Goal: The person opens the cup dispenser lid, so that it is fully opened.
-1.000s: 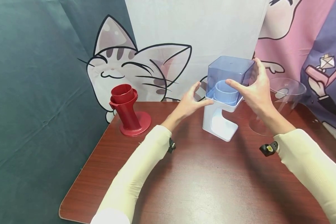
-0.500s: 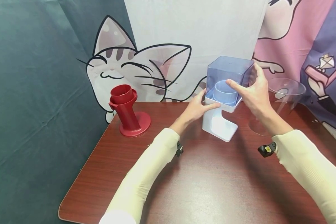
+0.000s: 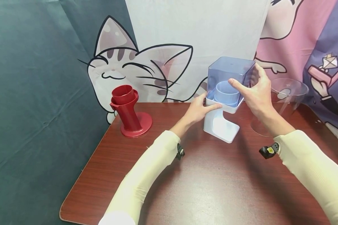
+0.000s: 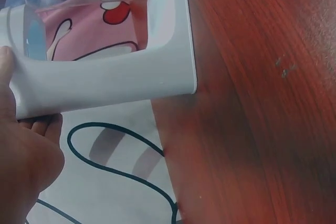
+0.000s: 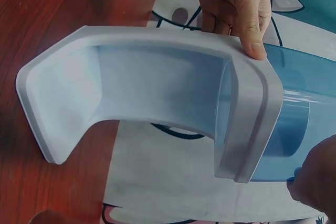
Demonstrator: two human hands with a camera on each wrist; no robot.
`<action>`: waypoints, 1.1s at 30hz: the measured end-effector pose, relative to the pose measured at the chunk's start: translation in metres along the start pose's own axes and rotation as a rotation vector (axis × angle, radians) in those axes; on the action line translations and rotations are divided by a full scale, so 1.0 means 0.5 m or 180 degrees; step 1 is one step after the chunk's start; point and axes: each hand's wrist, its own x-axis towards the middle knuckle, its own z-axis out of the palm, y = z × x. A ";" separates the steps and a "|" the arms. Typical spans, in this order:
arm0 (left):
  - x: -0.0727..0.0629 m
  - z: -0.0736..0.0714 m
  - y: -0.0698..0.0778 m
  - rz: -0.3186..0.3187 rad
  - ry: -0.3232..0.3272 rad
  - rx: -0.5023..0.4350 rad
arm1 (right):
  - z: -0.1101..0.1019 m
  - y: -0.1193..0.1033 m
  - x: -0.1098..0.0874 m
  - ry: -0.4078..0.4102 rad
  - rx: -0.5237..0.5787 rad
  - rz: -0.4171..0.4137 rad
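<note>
A white C-shaped stand (image 3: 212, 122) with a translucent blue square cover (image 3: 231, 67) on top stands upright at the back of the table; it looks like a cup dispenser. Through the cover shows a light-blue cylinder (image 3: 227, 93). My left hand (image 3: 195, 111) grips the stand's white upper rim from the left, thumb on the front face. In the right wrist view, the thumb of my left hand (image 5: 239, 3) lies right at the rim below the cover. My right hand (image 3: 259, 93) holds the cover, thumb in front and fingers round its right side.
To the left stands a red holder (image 3: 129, 117) with a tilted tube on a round base. A clear flared vessel (image 3: 288, 107) stands behind my right forearm. Printed cloth (image 3: 163, 28) hangs right behind the brown table (image 3: 191, 181).
My left hand has moved right and taken hold of the stand's upper rim. My right hand has stayed on the cover, and the dispenser has barely moved.
</note>
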 end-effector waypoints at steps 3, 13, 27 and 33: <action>-0.008 -0.007 0.005 -0.0041 -0.0014 -0.0024 | 0.004 -0.002 0.000 -0.0004 0.0035 -0.0012; -0.054 -0.036 0.031 -0.0047 0.0210 0.0088 | 0.016 -0.033 -0.020 -0.0099 0.0188 -0.0137; -0.159 -0.087 0.061 -0.0066 0.0225 0.0034 | 0.047 -0.077 -0.089 -0.0344 0.0337 -0.0118; -0.210 -0.107 0.076 -0.0088 0.0207 -0.0083 | 0.060 -0.093 -0.118 -0.0500 0.0474 -0.0133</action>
